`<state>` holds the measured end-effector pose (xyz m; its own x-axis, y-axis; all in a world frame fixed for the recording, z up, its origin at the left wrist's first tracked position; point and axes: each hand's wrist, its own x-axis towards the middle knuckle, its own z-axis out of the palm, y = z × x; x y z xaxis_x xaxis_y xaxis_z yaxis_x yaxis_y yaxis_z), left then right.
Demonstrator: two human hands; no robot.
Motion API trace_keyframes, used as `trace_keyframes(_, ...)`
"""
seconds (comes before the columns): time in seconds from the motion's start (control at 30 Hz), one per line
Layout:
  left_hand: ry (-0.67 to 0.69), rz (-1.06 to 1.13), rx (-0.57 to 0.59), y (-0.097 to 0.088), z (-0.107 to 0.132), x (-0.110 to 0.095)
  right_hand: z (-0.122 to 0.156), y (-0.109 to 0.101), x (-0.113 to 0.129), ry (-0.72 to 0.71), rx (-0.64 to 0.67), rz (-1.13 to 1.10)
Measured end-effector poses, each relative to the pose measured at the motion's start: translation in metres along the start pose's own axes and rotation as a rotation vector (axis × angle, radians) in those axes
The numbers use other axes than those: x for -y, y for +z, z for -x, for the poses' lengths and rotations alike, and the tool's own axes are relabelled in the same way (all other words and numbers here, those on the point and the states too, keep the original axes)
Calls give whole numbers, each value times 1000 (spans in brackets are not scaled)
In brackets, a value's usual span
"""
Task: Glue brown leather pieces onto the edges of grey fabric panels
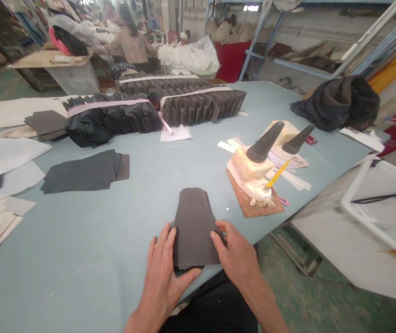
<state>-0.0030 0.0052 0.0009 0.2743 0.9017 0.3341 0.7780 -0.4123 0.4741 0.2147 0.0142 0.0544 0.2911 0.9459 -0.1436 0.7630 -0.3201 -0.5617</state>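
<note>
I hold a stack of dark pieces point(194, 226) between my two hands, the stack lying flat by the near edge of the blue-green table point(142, 203); my left hand point(161, 263) is spread about its near left corner, fingers at the left side and thumb along the near edge; my right hand point(238, 249) has the right side, thumb on the top face; how hard I press, I cannot tell. The stack's narrower end points away from me; bare tabletop runs on past it and leftward, as far as a flat dark pile point(83, 171); to the right, room is tighter, with a brown board point(263, 208) near the slanting table edge, bearing a pale block point(248, 166) topped by a dark cone point(265, 142), a yellow stick point(279, 172) leaning at its side. Farther off, a pale strap runs along a row of dark pieces point(201, 106); behind the table, a red bin point(231, 60) is heaped with pale, crumpled stuff point(231, 31); at the right, a clear jar point(395, 108) stands, its contents too blurred to tell.
</note>
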Motion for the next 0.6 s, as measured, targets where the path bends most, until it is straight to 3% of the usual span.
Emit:
trace_keyframes(0.23,22,-84,41,-7,2,6,13,-15,-11,44,63,84)
trace_keyframes(0.43,18,-55,133,-19,0,6,22,-22,-5,-74,140,257)
trace_keyframes(0.6,-20,-13,245,-39,-9,15,28,-21,4,-162,186,264)
